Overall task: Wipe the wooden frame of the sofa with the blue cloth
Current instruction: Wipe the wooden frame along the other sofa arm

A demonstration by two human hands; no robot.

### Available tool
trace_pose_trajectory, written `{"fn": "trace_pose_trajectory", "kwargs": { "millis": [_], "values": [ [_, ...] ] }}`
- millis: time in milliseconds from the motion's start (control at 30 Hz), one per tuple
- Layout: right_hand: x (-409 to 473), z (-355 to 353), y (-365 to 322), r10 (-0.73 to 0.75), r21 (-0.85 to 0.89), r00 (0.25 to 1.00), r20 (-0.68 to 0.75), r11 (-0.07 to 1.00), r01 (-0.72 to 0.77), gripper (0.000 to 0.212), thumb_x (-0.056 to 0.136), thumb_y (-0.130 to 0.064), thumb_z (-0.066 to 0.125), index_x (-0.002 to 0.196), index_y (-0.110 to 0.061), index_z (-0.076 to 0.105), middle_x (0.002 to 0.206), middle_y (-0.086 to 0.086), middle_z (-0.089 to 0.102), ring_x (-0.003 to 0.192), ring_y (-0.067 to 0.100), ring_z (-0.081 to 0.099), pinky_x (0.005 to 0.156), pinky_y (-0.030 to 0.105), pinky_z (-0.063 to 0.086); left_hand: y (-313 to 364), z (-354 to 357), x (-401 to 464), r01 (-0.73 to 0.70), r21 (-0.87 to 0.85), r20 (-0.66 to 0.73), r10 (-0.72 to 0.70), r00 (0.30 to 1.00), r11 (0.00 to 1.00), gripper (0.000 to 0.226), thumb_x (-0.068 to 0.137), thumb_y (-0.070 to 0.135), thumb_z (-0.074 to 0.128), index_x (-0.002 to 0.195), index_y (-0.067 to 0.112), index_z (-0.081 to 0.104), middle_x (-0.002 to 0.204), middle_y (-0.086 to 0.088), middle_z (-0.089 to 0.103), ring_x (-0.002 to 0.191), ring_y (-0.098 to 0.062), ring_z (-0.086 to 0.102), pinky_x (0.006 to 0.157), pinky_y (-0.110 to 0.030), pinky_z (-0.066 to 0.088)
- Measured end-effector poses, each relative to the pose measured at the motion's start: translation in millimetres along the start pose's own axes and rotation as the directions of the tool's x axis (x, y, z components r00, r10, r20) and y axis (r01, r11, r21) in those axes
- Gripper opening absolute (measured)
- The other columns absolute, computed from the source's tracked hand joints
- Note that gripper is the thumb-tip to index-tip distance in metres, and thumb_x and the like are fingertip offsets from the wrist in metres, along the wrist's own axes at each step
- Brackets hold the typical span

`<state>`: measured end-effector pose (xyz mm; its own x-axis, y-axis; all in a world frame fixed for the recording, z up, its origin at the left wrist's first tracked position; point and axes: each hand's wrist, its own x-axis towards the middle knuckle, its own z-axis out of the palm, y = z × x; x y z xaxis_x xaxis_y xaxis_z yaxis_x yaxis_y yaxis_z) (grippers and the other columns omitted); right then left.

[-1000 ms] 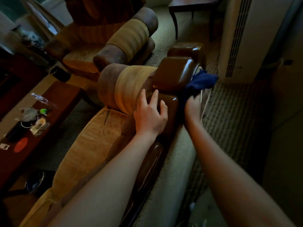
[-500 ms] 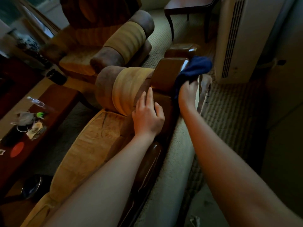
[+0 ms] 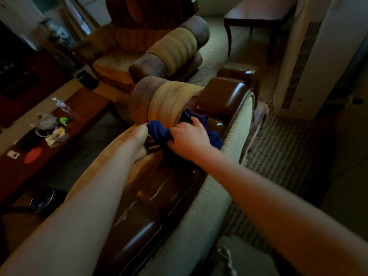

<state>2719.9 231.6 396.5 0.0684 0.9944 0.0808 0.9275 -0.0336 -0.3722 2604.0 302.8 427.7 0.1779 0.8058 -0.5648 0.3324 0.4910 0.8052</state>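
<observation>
cloth (image 3: pixel 159 130): bunched on frame (image 3: pixel 159 193) beside the bolster (image 3: pixel 169 100) | right hand (image 3: pixel 188 139): fingers curled, gripping cloth | left hand (image 3: pixel 140 134): touching cloth end, grip hidden, cannot tell | table (image 3: pixel 83 108): left

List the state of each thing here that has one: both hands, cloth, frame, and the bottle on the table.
Right hand: grips the cloth.
Left hand: at the cloth's left end; grip hidden.
Cloth: bunched, lying on the frame by the bolster.
Frame: glossy, with pale streaks nearer the camera.
Bottle: lying on its side on the table.
</observation>
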Motion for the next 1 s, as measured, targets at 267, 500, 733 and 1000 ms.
{"fn": "trace_pose_trajectory", "kwargs": {
  "millis": [267, 500, 733, 1000],
  "values": [
    [5.7, 29.6, -117.3, -0.235, 0.123, 0.714, 0.660, 0.971, 0.207, 0.057, 0.095, -0.056, 0.032, 0.142, -0.023, 0.036, 0.147, 0.004, 0.038, 0.135, 0.026, 0.035, 0.107, 0.050, 0.026, -17.0, -84.2, -42.6, 0.247, 0.674, -0.053, -0.288, 0.956, 0.697, 0.032, 0.101, 0.031, 0.034, 0.122, 0.014, 0.051, 0.104, -0.007, 0.052, 0.087, -0.021, 0.054, 0.072, -0.035, 0.048],
    [17.7, -10.3, -74.6, 0.039, -0.112, 0.801, 0.598, 0.993, 0.035, 0.064, 0.095, -0.057, 0.032, 0.143, -0.016, 0.036, 0.149, 0.008, 0.036, 0.136, 0.029, 0.032, 0.113, 0.044, 0.023, -29.3, -106.1, -64.2, 0.236, 0.700, 0.012, -0.342, 0.940, 0.674, 0.032, 0.102, 0.029, 0.034, 0.126, 0.013, 0.048, 0.114, -0.014, 0.056, 0.091, -0.021, 0.056, 0.075, -0.035, 0.052],
    [-7.4, 32.2, -141.9, -0.040, 0.104, 0.786, 0.617, 0.994, -0.032, 0.064, 0.090, -0.062, 0.039, 0.141, -0.023, 0.041, 0.142, 0.003, 0.045, 0.129, 0.023, 0.043, 0.107, 0.039, 0.031, -26.5, -110.1, -71.0, 0.118, 0.869, 0.051, -0.325, 0.945, 0.481, 0.034, 0.101, 0.025, 0.031, 0.125, 0.007, 0.047, 0.115, -0.016, 0.057, 0.103, -0.028, 0.060, 0.086, -0.042, 0.052],
    [13.2, 9.5, -108.9, 0.281, -0.169, 0.772, 0.570, 0.960, -0.224, 0.064, 0.095, -0.054, 0.035, 0.145, -0.014, 0.031, 0.149, 0.010, 0.035, 0.134, 0.031, 0.035, 0.111, 0.046, 0.026, -21.8, -114.2, -66.1, -0.058, 0.837, 0.152, -0.130, 0.980, 0.545, 0.042, 0.102, 0.030, 0.028, 0.141, 0.016, 0.034, 0.105, -0.007, 0.058, 0.099, -0.023, 0.059, 0.079, -0.038, 0.052]
  ]
}}
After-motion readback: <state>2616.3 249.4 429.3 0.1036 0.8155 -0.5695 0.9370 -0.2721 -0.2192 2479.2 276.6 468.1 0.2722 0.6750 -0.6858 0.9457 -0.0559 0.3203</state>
